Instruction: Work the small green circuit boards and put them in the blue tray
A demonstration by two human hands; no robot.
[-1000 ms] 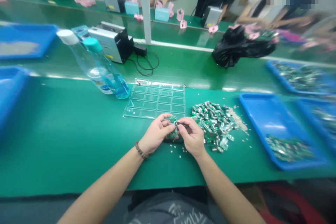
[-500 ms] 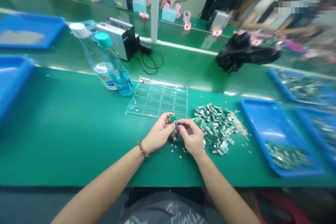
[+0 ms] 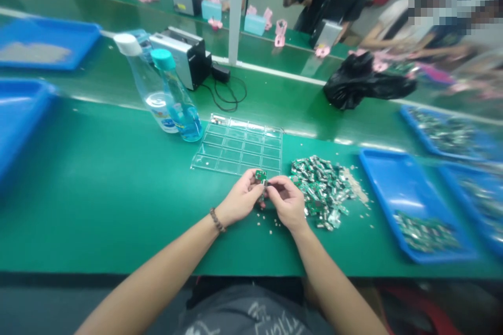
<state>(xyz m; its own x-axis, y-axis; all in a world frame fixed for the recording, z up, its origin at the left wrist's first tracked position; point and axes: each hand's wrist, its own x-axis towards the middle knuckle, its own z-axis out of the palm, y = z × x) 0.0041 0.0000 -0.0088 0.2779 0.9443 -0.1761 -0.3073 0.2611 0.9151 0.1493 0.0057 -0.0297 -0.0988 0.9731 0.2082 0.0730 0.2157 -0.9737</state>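
The left hand (image 3: 240, 200) and the right hand (image 3: 287, 201) meet fingertip to fingertip over the green worktop (image 3: 102, 188), just inside its near edge. Both are closed in a pinch on a small green circuit board (image 3: 260, 176), which stands up between the thumbs and forefingers, clear of the surface. A beaded bracelet (image 3: 217, 220) circles the left wrist.

At 12 o'clock from the hands, almost touching the board, lies a clear compartment tray (image 3: 239, 145), flat on the worktop, its near edge right beside the fingertips. At 3 o'clock, just beside the right hand, a pile of small circuit boards (image 3: 322, 184) spreads out, with loose white bits scattered around it and under the hands. Farther at 3 o'clock, apart from the pile, a blue tray (image 3: 396, 183) holds more boards in its near corner; more blue trays sit beyond it toward the right edge.

At 10 o'clock stand two plastic bottles, one with a teal cap (image 3: 176, 97) and one with a white cap (image 3: 147, 84), touching each other, close to the tray's far left corner. Behind them sits a grey and black machine (image 3: 183, 55) with a black cable. A black bag (image 3: 363, 81) lies at 1 o'clock.

From 7 to 9 o'clock the worktop is bare green as far as the blue bin (image 3: 15, 115) at the left edge.
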